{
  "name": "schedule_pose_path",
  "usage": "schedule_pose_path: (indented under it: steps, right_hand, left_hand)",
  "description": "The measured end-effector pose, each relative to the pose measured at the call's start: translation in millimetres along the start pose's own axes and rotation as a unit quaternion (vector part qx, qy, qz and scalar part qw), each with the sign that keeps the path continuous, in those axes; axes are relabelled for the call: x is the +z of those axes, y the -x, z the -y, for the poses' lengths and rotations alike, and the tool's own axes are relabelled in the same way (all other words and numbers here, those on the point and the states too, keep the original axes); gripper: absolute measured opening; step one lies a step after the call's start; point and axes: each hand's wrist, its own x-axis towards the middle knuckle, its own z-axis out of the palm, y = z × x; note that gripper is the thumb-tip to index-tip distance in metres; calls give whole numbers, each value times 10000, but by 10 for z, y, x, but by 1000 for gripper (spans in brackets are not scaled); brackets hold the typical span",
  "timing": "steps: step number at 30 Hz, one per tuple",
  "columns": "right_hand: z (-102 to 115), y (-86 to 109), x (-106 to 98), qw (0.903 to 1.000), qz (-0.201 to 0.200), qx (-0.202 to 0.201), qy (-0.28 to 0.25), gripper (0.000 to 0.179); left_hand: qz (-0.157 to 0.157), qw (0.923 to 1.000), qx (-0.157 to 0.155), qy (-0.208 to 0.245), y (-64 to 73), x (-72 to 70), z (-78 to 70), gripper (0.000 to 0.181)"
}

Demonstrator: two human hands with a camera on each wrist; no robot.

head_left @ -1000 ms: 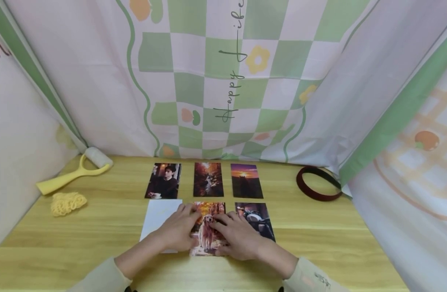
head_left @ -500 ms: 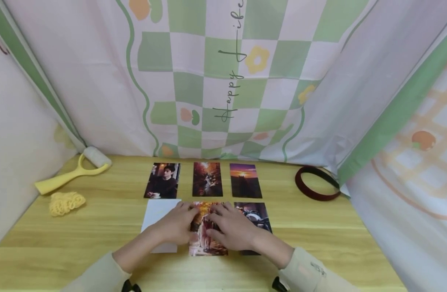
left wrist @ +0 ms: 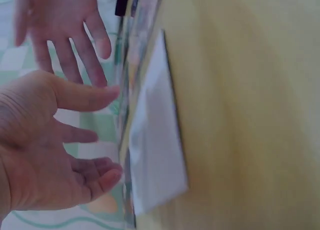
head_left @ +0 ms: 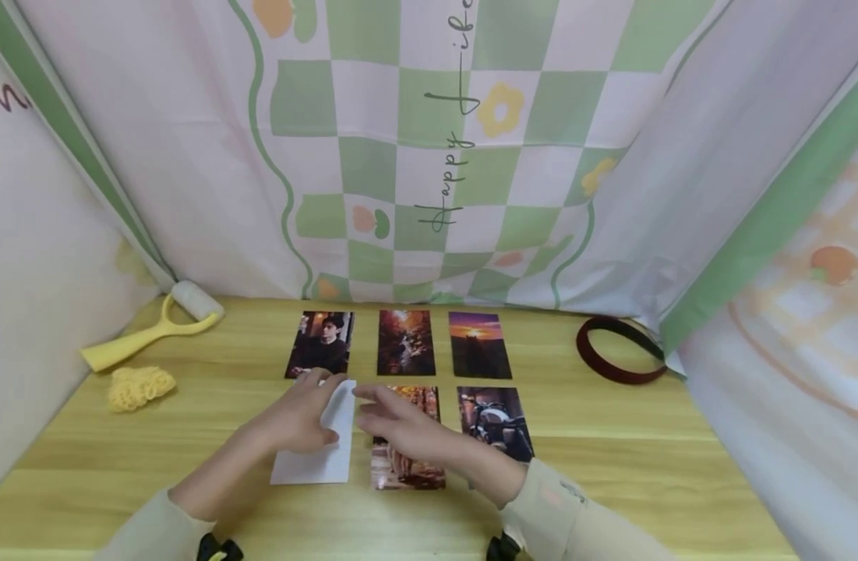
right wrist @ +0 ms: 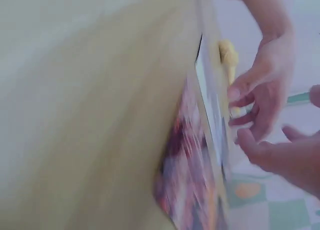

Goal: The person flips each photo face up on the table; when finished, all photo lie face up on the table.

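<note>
My left hand (head_left: 295,417) hovers over a blank white card (head_left: 312,467) in the front row's left place. In the left wrist view its loosely bent fingers and thumb are apart from the white card (left wrist: 160,135), with nothing between them. My right hand (head_left: 411,430), fingers extended, is above the left part of the golden dog photo card (head_left: 407,474), whose dog is mostly hidden. The right wrist view shows a gap between that hand (right wrist: 290,157) and the dog photo card (right wrist: 185,175). To its right lies a motorcycle photo card (head_left: 497,421).
Behind lie a portrait card (head_left: 323,343), an autumn stream card (head_left: 406,343) and a sunset card (head_left: 481,345). A yellow-handled roller (head_left: 137,339) and a crinkled yellow bundle (head_left: 141,388) are at left, a dark red headband (head_left: 611,366) at right. A printed curtain (head_left: 429,179) hangs behind the table.
Both hands have left the dog photo card's sides and moved left. The left hand is now over the white card, and the motorcycle card is more exposed. The cards look unmoved.
</note>
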Motion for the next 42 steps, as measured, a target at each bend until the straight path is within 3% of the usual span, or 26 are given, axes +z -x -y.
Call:
schedule_pose_path:
  steps: [2,5,9,12,15,22,33,39,42]
  right_hand:
    - [17,-8,51,9953,78,203,-942,64]
    - [25,-19,124,9741,111,358,-2231,71]
    - [32,-40,221,9522,25,468,-3017,76]
    - [34,-57,277,9433,-131,563,-3269,80]
    - [31,-66,299,9383,-349,613,-3384,80]
    - [3,-81,292,9313,-484,545,-3569,78]
    - [-13,-177,291,9055,-908,632,-4097,77]
    - [-46,-207,301,9054,-1160,673,-4029,71]
    - [-67,-215,298,9087,-1244,612,-3937,44]
  left_hand:
    - [1,9999,99,83,38,18,62,99]
    - [145,9996,222,117,127,17,186,111]
    - [277,9994,217,50,306,-43,423,116]
    - [290,9992,242,-90,425,-94,591,115]
    - [356,9987,305,-193,494,-120,669,115]
    - [332,9985,273,-342,509,-89,673,109]
    - [260,9989,174,-358,475,-85,646,107]
    - [218,9989,169,-373,485,-83,641,107]
    - [212,9989,194,-363,486,-89,643,108]
